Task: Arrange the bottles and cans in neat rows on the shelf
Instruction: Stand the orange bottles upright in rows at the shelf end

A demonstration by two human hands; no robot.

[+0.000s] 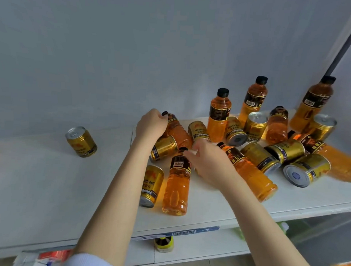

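Two hands reach into the jumble on the white shelf [39, 178]. The left hand [151, 125] curls round the neck of a lying orange bottle [178, 131]. Its cap points far-left and its body runs near-right from the grip. The right hand [208, 164] is blurred at the cap of a second bottle [177, 182], which lies lengthwise toward the near edge. I cannot tell whether its fingers pinch the cap. The gripped bottle probably needs tipping upright next.

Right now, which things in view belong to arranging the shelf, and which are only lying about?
Belong: orange bottles, gold cans, the shelf, the lying bottle gripped by the left hand.
Lying about: yellow-green thing below the shelf, red and white packets, barcode label.
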